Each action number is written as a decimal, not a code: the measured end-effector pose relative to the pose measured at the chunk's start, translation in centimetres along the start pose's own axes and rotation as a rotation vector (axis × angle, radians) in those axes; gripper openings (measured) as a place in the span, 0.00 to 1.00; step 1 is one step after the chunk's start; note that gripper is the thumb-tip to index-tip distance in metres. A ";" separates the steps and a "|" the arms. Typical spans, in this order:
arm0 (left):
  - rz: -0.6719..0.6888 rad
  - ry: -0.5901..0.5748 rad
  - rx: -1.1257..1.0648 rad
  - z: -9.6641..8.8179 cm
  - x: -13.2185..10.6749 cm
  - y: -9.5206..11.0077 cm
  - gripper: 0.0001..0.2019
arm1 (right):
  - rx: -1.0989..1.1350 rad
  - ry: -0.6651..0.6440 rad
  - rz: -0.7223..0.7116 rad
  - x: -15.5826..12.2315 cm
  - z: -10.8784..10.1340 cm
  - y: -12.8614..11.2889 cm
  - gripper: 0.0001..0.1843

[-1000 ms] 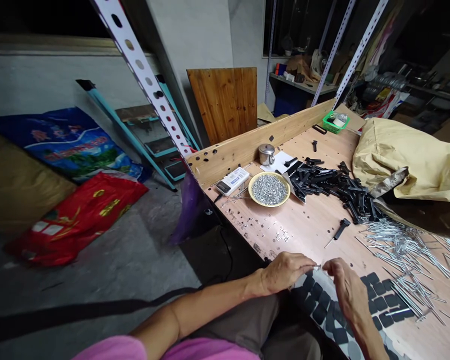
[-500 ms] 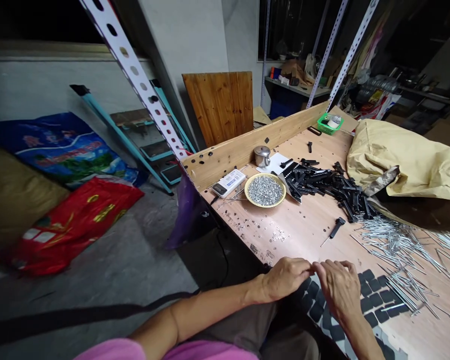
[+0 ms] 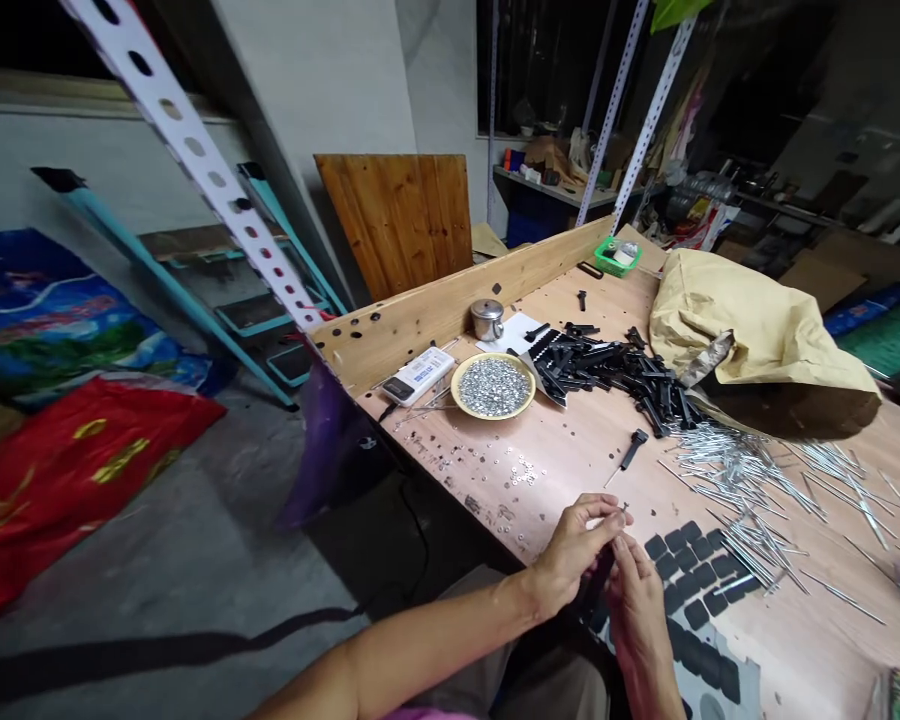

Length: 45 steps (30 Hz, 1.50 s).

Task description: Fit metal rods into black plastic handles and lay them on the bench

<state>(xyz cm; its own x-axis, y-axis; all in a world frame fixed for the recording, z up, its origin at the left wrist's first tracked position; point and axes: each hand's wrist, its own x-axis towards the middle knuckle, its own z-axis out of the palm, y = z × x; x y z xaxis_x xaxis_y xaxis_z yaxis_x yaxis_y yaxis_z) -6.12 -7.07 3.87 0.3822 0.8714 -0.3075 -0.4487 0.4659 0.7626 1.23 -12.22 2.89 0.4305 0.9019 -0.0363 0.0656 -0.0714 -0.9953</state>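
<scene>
We saw a long wooden table [image 3: 585, 450] with a raised plank [image 3: 450, 312] along its far edge. By the plank stood a small metal cup [image 3: 487, 319] beside a white sheet [image 3: 511, 332], with a white scale [image 3: 418, 374] further left. A yellow bowl [image 3: 493, 386] of small silver nuts sat between the scale and a heap of black plastic parts [image 3: 615, 365]. Loose nuts [image 3: 521, 470] lay scattered in front of the bowl. A tan sack [image 3: 750, 320] slumped at the right, and a green basket [image 3: 618, 258] sat at the far end. We noted thin metal pins [image 3: 750, 485] strewn below the sack and rows of black pads [image 3: 690, 580] at the near edge.
</scene>
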 end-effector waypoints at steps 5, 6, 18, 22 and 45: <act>0.005 -0.023 0.082 1.2 0.1 -2.0 0.19 | -0.327 0.126 -0.062 0.0 -4.4 0.8 0.21; -0.012 -0.054 0.117 1.3 0.2 -2.4 0.19 | -0.500 0.186 -0.179 0.4 -6.0 1.2 0.21; 0.422 0.134 0.759 -5.5 0.9 -6.1 0.23 | -1.476 0.082 -0.846 5.2 -16.0 6.4 0.19; 0.515 0.181 0.922 -6.9 1.0 -7.0 0.21 | -1.402 -0.077 -0.891 4.2 -14.9 6.5 0.19; 0.602 0.122 1.139 -3.8 2.3 -5.6 0.16 | -1.339 -0.025 -0.980 3.5 -12.4 5.6 0.22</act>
<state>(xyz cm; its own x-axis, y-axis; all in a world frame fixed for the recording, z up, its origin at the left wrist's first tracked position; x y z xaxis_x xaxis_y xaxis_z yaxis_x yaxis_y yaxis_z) -5.79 -7.09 -3.23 0.2589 0.9335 0.2481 0.4360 -0.3421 0.8324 14.28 -14.79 -1.69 -0.2511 0.8279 0.5015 0.9679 0.2104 0.1372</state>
